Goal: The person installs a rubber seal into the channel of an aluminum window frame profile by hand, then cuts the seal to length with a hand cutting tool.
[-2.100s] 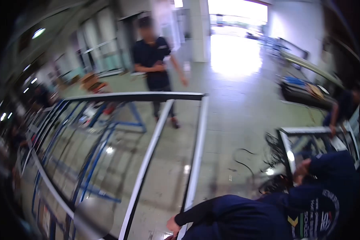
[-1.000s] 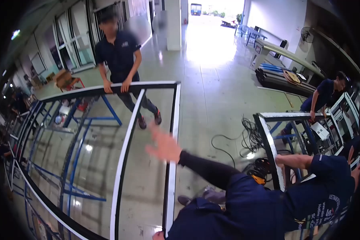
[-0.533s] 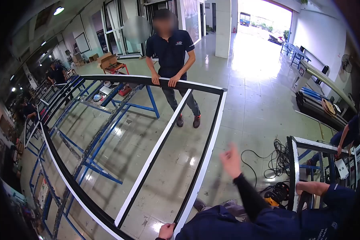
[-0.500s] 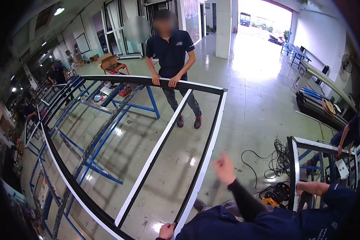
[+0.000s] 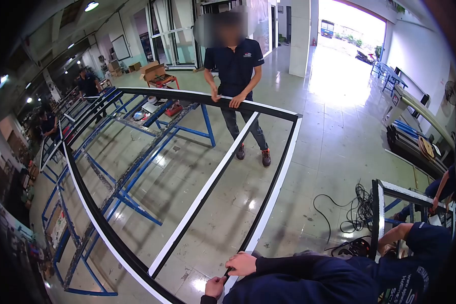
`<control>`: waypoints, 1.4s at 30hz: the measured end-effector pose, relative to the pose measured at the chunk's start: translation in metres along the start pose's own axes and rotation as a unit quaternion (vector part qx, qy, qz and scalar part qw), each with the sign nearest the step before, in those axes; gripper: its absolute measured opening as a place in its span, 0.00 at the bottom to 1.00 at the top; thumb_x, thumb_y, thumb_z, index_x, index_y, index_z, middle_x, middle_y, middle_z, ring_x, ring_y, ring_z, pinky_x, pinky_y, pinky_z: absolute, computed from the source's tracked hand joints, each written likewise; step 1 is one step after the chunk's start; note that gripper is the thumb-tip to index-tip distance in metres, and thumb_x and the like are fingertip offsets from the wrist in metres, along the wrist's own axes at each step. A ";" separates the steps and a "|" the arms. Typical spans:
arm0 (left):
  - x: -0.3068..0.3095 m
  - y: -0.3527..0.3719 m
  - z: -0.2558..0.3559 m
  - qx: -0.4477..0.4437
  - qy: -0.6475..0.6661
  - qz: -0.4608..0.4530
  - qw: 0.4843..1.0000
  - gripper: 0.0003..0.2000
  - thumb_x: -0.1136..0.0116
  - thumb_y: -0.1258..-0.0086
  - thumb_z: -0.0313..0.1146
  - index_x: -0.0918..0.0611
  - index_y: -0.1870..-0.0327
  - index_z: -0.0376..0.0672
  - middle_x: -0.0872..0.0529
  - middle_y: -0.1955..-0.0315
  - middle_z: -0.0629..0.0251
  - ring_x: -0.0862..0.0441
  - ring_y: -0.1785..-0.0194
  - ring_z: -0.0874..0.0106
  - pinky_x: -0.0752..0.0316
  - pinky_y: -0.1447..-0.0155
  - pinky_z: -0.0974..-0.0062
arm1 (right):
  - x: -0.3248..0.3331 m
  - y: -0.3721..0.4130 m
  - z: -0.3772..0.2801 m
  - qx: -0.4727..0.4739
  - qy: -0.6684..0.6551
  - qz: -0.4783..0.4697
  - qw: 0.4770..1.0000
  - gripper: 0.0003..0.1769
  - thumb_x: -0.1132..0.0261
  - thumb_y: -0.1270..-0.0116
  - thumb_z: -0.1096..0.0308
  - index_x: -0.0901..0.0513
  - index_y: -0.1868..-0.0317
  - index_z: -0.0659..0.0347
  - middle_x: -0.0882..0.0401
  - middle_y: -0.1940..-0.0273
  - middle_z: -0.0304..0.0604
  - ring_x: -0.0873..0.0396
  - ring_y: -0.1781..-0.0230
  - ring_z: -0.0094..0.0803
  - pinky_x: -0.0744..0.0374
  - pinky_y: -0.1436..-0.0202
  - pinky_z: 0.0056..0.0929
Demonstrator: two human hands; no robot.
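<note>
A large black-and-white metal frame (image 5: 207, 210) with a crossbar stretches out in front of me. At its near corner my left hand (image 5: 214, 287) is closed, fingers curled over the black inner edge. My right hand (image 5: 241, 263) is just beyond it, its fingers bent over the white side bar and also closed on the frame. The undersides of both hands are hidden. Across from me a co-worker (image 5: 233, 71) rests both hands on the far bar of the frame.
Blue trestles (image 5: 137, 167) stand under the frame's left part. At right, another person (image 5: 410, 253) leans by a second frame (image 5: 377, 213). Black cable (image 5: 357, 207) lies coiled on the tiled floor. A cardboard box (image 5: 152, 71) sits at the back.
My right hand, raised in the air with a finger out, has come down onto the frame beside my left hand. The view has shifted, and the co-worker's hand has moved slightly on the bar.
</note>
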State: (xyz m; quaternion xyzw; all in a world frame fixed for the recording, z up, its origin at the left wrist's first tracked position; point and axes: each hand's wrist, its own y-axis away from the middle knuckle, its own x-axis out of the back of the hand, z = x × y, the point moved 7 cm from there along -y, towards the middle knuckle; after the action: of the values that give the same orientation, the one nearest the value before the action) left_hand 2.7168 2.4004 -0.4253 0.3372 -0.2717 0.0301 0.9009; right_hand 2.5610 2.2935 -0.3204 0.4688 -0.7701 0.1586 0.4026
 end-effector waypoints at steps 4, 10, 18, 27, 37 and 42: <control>0.002 0.005 0.006 -0.006 0.008 0.001 1.000 0.21 0.37 0.33 0.50 0.14 0.66 0.36 0.13 0.75 0.55 0.16 0.70 0.66 0.23 0.60 0.68 | 0.011 -0.001 0.000 -0.012 -0.053 -0.046 0.997 0.21 0.38 0.33 0.50 0.19 0.51 0.59 0.15 0.59 0.45 0.18 0.54 0.43 0.25 0.47 0.41; 0.009 0.011 0.021 -0.008 -0.019 -0.002 1.000 0.21 0.38 0.32 0.50 0.14 0.66 0.36 0.13 0.75 0.56 0.17 0.70 0.66 0.23 0.60 0.68 | 0.022 -0.004 0.011 -0.042 -0.159 0.014 0.986 0.22 0.39 0.31 0.50 0.19 0.50 0.61 0.14 0.58 0.49 0.15 0.58 0.45 0.20 0.54 0.38; -0.001 -0.001 -0.004 0.006 -0.015 -0.030 0.999 0.23 0.39 0.33 0.53 0.14 0.66 0.36 0.14 0.75 0.54 0.16 0.68 0.63 0.23 0.59 0.66 | 0.027 0.002 0.015 -0.062 -0.158 0.047 0.984 0.20 0.36 0.32 0.54 0.18 0.52 0.62 0.15 0.59 0.52 0.15 0.58 0.46 0.20 0.55 0.38; 0.001 0.011 0.003 0.001 0.008 -0.028 1.000 0.23 0.41 0.33 0.53 0.15 0.66 0.36 0.14 0.74 0.53 0.16 0.68 0.60 0.25 0.60 0.65 | 0.030 0.008 0.001 -0.031 -0.149 0.063 0.986 0.18 0.37 0.30 0.55 0.18 0.53 0.62 0.16 0.60 0.50 0.16 0.59 0.46 0.20 0.56 0.39; -0.009 0.014 -0.026 -0.014 -0.024 -0.016 0.999 0.22 0.41 0.33 0.53 0.15 0.65 0.37 0.14 0.73 0.53 0.15 0.66 0.62 0.24 0.57 0.66 | -0.008 0.014 -0.004 -0.019 -0.151 0.054 0.987 0.19 0.38 0.30 0.53 0.18 0.54 0.62 0.16 0.60 0.49 0.17 0.60 0.47 0.21 0.56 0.39; -0.003 0.017 -0.040 -0.005 -0.003 -0.057 0.998 0.23 0.41 0.32 0.55 0.13 0.60 0.39 0.13 0.73 0.55 0.16 0.66 0.63 0.24 0.58 0.67 | -0.005 0.011 -0.001 -0.016 -0.150 0.045 0.987 0.18 0.37 0.30 0.54 0.18 0.54 0.62 0.16 0.60 0.49 0.16 0.60 0.46 0.21 0.57 0.38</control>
State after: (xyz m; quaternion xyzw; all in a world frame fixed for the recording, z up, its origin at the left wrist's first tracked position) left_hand 2.7292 2.4392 -0.4417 0.3473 -0.2551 -0.0236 0.9021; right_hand 2.5533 2.3024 -0.3220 0.4459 -0.8445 0.0922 0.2820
